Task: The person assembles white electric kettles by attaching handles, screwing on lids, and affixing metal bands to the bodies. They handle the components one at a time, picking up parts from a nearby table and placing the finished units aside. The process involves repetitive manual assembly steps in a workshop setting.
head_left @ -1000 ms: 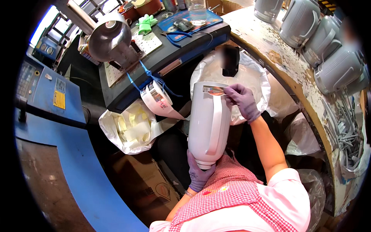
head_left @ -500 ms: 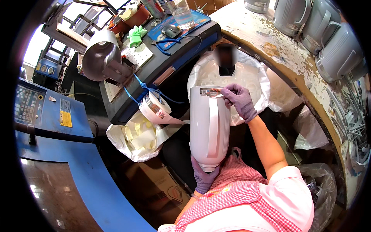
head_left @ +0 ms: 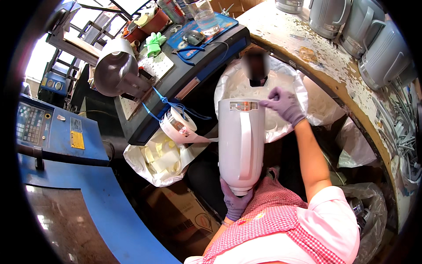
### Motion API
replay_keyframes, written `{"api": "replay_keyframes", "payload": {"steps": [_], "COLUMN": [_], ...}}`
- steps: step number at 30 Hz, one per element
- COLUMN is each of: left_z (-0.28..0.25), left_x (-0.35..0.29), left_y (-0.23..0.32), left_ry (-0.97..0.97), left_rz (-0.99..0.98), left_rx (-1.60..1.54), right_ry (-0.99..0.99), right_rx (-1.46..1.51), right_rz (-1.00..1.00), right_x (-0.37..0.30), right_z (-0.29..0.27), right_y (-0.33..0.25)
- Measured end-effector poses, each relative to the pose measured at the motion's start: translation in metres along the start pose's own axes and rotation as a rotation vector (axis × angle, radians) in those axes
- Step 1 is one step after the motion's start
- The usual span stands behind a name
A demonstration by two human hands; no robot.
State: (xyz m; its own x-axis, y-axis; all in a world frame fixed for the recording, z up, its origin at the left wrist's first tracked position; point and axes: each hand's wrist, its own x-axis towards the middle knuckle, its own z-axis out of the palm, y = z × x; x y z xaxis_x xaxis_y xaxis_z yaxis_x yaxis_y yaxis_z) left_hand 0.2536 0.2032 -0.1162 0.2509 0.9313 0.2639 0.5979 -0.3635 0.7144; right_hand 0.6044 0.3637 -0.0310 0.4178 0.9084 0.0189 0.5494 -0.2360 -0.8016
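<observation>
A light grey vacuum jug body (head_left: 233, 145) with a long moulded handle (head_left: 246, 145) lies over my lap, its narrow end toward me. My gloved left hand (head_left: 235, 202) grips that narrow end from below. Across the wide far end, above the handle, a shiny printed label (head_left: 244, 106) lies flat. Touching or just beside the label's right end is a digit of my gloved right hand (head_left: 285, 106); its fingers are apart and hold nothing. Left of the jug a label roll (head_left: 178, 126) hangs by blue cord (head_left: 165, 99), its pale strip trailing toward the jug.
Finished-looking grey jugs (head_left: 329, 17) stand on the worn bench (head_left: 290, 35) at right, near a heap of grey strips (head_left: 402, 127). White-lined bins hold clear rings (head_left: 281, 79) and pale scraps (head_left: 160, 158). A blue machine (head_left: 127, 211) fills the left.
My right hand has let go of the label's right end and moved slightly right. The label, formerly pinched there, now lies flat. My left hand keeps its grip.
</observation>
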Motion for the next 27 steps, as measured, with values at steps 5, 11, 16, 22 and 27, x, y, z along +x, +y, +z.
{"api": "replay_keyframes", "payload": {"steps": [5,11,16,22,27], "left_z": [0.006,0.005,-0.057,-0.201,-0.262], "left_x": [0.004,-0.003,0.016,0.093,0.178], "left_y": [-0.008,-0.004,0.013,0.04,0.046], "left_ry": [0.034,0.08,0.11,0.136,0.178], "left_rz": [0.117,0.157,0.008,-0.359,-0.162], "left_rx": [-0.029,0.113,-0.245,-0.839,-0.867], "right_ry": [-0.174,-0.583,-0.02,0.121,-0.169], "right_rx": [0.423,-0.201,0.024,-0.402,-0.391], "right_rz": [-0.233,0.046,-0.298,-1.3,-0.996], "right_x": [0.013,0.028,0.044,-0.031,-0.071], "right_z": [-0.009,-0.009,-0.034,-0.084,-0.117], "right_y": [-0.017,-0.119,-0.081,-0.094,-0.114]}}
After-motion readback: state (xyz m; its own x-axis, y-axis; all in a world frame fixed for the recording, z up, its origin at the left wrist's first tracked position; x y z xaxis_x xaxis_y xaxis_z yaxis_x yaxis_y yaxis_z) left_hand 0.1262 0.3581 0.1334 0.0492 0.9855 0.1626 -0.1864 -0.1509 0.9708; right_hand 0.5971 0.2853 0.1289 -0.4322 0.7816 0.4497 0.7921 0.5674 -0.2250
